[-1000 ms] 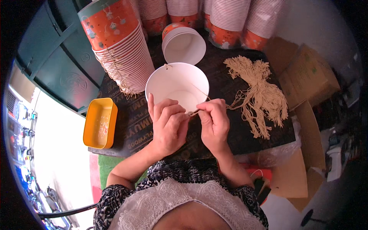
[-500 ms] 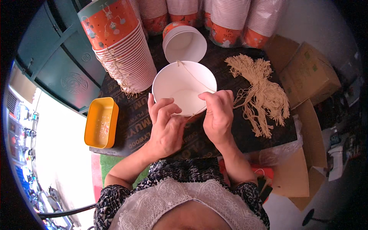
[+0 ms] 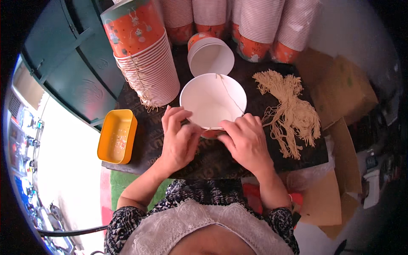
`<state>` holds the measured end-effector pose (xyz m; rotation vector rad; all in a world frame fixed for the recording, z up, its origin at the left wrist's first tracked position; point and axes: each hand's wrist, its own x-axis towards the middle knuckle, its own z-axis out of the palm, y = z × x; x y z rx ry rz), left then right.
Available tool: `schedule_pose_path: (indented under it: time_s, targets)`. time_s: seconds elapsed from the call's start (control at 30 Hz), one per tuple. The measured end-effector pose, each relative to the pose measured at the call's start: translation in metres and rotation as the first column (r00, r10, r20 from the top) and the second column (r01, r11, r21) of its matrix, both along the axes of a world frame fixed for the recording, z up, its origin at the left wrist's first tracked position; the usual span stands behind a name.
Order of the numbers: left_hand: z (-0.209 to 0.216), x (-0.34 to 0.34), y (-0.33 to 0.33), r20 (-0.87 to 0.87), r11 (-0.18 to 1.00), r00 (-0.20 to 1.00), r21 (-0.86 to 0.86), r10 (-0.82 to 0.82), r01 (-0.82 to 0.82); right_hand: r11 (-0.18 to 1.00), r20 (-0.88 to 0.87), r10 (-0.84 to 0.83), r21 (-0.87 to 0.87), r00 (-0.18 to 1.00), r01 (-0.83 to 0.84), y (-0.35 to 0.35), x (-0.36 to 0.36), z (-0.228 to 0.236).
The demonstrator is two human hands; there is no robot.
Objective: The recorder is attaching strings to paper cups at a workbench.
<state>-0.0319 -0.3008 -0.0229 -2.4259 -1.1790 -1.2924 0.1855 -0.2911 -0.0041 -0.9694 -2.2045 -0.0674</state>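
Both hands pinch paper bowl [image 3: 212, 101] | dark table [image 3: 148, 140] | cardboard boxes [image 3: 340, 89]

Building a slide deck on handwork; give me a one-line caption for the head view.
Both hands, left hand and right hand, grip a white paper cup strung with a cord, beside a bundle of strings.

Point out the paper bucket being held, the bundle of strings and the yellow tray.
paper bucket [image 3: 210, 102], head view, white inner wall.
bundle of strings [image 3: 293, 114], head view, middle of the tangle.
yellow tray [image 3: 115, 137], head view, inner floor.

White paper bowl [image 3: 211, 100], beige strings [image 3: 289, 112], yellow tray [image 3: 117, 136].
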Motion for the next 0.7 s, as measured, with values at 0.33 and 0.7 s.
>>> schedule_pose_path:
  time_s: [0.33, 0.7]
  targets:
    - [-0.04, -0.001, -0.024, 0.736, 0.89, 0.672, -0.355, 0.077, 0.287, 0.992, -0.708, -0.089, 0.0, 0.701, 0.125, -0.006, -0.024, -0.042]
    - [0.005, -0.043, -0.07, 0.685, 0.991, 0.716, 0.085, -0.133, 0.103, 0.93, -0.888, 0.05, -0.125, 0.456, -0.345, -0.041, -0.071, -0.051]
